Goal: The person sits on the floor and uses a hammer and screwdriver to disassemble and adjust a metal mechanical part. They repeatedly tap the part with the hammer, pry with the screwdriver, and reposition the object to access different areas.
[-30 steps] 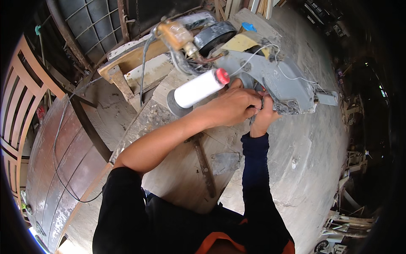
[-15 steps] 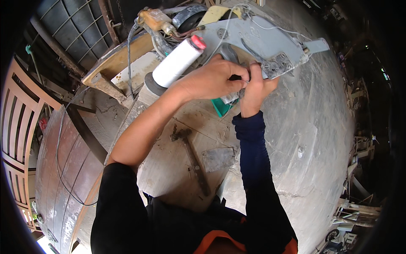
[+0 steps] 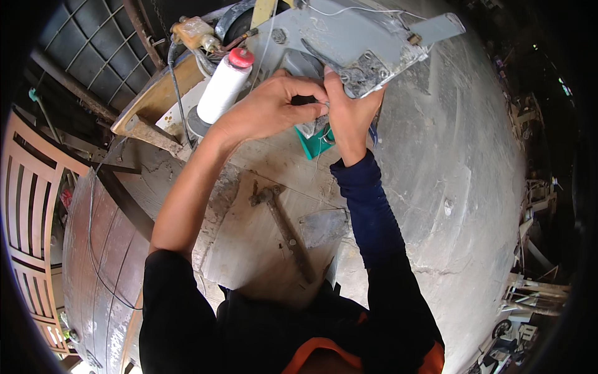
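A grey sewing machine (image 3: 342, 34) with a dusty metal mechanism at its near end lies across the far side of the bench. At that end both my hands work close together, nearly touching. My left hand (image 3: 277, 103) has its thumb and forefinger pinched on something too small to make out. My right hand (image 3: 352, 115) is closed against the machine's underside, its fingertips partly hidden. Below them a green piece (image 3: 308, 146) shows, with a thin thread hanging near it. A white thread cone (image 3: 221, 87) with a red top stands left of my left hand.
A hammer (image 3: 286, 237) lies on the worn surface in front of me, beside a flat grey plate (image 3: 324, 225). Further left are a slatted wooden panel (image 3: 34, 206) and a dangling cable (image 3: 93, 249). An orange-yellow fitting (image 3: 194, 32) with hoses sits behind the cone.
The machine, cone and both hands have shifted left and up in the picture as the view turned. My hands remain together at the machine's end; the right thumb now points up along it.
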A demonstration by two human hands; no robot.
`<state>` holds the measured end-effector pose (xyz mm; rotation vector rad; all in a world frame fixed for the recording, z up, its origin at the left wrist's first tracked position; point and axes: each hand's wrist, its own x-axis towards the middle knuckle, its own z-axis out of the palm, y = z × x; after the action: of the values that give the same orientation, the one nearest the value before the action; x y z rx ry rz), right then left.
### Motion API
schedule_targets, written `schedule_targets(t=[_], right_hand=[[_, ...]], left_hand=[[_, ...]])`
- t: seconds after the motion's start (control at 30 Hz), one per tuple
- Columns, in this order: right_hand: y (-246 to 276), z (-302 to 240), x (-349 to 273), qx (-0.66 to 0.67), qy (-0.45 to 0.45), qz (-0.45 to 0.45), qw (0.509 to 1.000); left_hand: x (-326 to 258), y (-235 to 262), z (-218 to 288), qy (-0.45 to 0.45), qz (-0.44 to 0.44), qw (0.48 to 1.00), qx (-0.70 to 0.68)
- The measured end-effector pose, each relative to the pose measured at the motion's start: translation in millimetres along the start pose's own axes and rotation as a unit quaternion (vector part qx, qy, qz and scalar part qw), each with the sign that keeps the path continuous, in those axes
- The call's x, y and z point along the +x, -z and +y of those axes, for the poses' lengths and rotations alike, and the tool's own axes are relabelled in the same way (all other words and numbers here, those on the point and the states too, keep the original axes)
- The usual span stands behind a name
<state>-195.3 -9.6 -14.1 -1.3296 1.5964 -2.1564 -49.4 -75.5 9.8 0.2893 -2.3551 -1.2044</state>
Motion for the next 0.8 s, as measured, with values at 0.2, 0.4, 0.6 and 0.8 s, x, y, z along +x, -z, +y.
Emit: schedule_targets(t=[0.2,0.4,0.6,0.8], right_hand=[[40.3,2.4,-4.5,0.147,-0.028,-0.174,0.973],[44.2,8.1,2.7,0.135,0.001,-0.198,0.971],[30.0,9.9,14.6,0.002,-0.005,-0.199,0.980],[15.8,4.1,0.5,0.009,0.023,-0.097,0.995]], left_hand=[[4.1,-3.7,5.5,0.009,-0.016,0.997,-0.076],[8.3,-11.6,4.9,0.000,-0.017,0.999,-0.046],[14.3,-0.6,12.5,0.062,-0.043,0.997,-0.002],[2.7,0.0,-0.2,0.048,-0.028,0.998,-0.021]])
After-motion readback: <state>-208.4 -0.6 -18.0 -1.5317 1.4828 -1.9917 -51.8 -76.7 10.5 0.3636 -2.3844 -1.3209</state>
